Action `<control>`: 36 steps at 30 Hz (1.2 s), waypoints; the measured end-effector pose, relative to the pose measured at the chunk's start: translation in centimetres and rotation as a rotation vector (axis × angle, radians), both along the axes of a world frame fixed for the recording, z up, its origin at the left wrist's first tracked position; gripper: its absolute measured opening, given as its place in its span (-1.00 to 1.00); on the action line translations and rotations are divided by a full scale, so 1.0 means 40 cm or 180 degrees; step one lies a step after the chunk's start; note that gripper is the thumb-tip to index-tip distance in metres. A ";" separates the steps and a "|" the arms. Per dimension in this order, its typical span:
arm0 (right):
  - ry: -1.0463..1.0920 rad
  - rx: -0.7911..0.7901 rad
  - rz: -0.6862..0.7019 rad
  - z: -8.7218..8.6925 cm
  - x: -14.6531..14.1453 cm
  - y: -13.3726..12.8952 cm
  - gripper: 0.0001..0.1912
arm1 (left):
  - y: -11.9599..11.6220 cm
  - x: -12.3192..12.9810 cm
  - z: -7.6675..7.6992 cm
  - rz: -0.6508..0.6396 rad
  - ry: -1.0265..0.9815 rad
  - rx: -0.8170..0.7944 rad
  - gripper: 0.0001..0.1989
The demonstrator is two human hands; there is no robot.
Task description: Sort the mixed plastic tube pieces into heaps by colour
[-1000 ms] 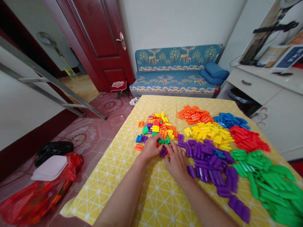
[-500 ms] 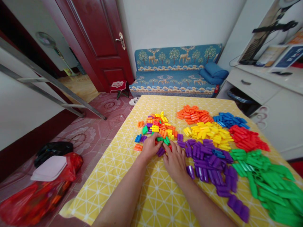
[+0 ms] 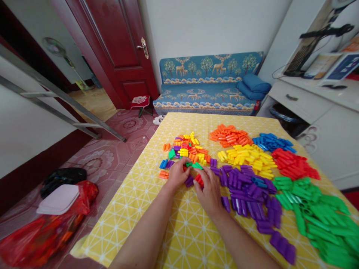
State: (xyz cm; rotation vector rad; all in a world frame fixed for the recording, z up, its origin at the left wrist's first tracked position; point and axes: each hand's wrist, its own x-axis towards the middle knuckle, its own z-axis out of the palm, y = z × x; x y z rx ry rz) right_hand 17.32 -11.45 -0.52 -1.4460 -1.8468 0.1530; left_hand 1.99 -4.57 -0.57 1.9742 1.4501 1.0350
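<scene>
My left hand (image 3: 178, 173) rests on the near edge of a mixed heap of small ribbed plastic pieces (image 3: 193, 149). Its fingers are drawn together, and what they pinch is hidden. A green piece (image 3: 197, 166) lies just beyond the fingertips of both hands. My right hand (image 3: 209, 190) bends over a red plastic piece (image 3: 199, 180), which shows between thumb and forefinger. Between the hands, a purple piece (image 3: 189, 181) lies on the cloth. To the right of my right hand spreads a pile of purple pieces (image 3: 238, 186).
Sorted piles of orange (image 3: 230, 135), yellow (image 3: 249, 157), blue (image 3: 272, 142), red (image 3: 293, 163) and green pieces (image 3: 322, 213) cover the right side of the yellow table (image 3: 134, 216). Red bags (image 3: 42, 239) lie on the floor at left. A blue sofa (image 3: 207, 89) stands behind.
My right thumb has moved slightly toward me and the red piece shows more. The green piece by the fingertips has turned to lie more sideways. My left hand has barely moved.
</scene>
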 end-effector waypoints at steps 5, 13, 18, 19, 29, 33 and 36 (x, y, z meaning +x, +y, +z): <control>0.0147 0.0205 0.0064 0.014 -0.001 -0.010 -0.64 | -0.002 -0.001 0.001 -0.0050 0.0071 0.0029 -0.74; 0.0284 0.0417 -0.0065 0.095 0.139 -0.095 -0.60 | -0.001 -0.004 -0.006 -0.0045 0.0157 0.0012 -0.81; 0.0098 0.0496 -0.0857 0.081 0.352 -0.151 -0.63 | 0.004 -0.005 -0.013 0.0010 0.0257 -0.0038 -0.80; 0.0050 0.0475 -0.0945 0.071 0.380 -0.164 -0.63 | 0.005 -0.005 -0.013 0.0028 0.0287 -0.0040 -0.80; -0.0251 0.0453 -0.0421 0.059 0.329 -0.177 -0.75 | 0.003 -0.003 -0.005 0.0050 0.0324 -0.0092 -0.80; -0.0608 -0.0309 0.0129 0.104 0.255 -0.101 -0.70 | 0.003 -0.003 -0.008 0.0033 0.0257 -0.0094 -0.79; -0.1099 -0.1119 0.0288 0.133 0.194 -0.053 -0.61 | 0.004 -0.005 -0.011 -0.0004 0.0217 -0.0073 -0.79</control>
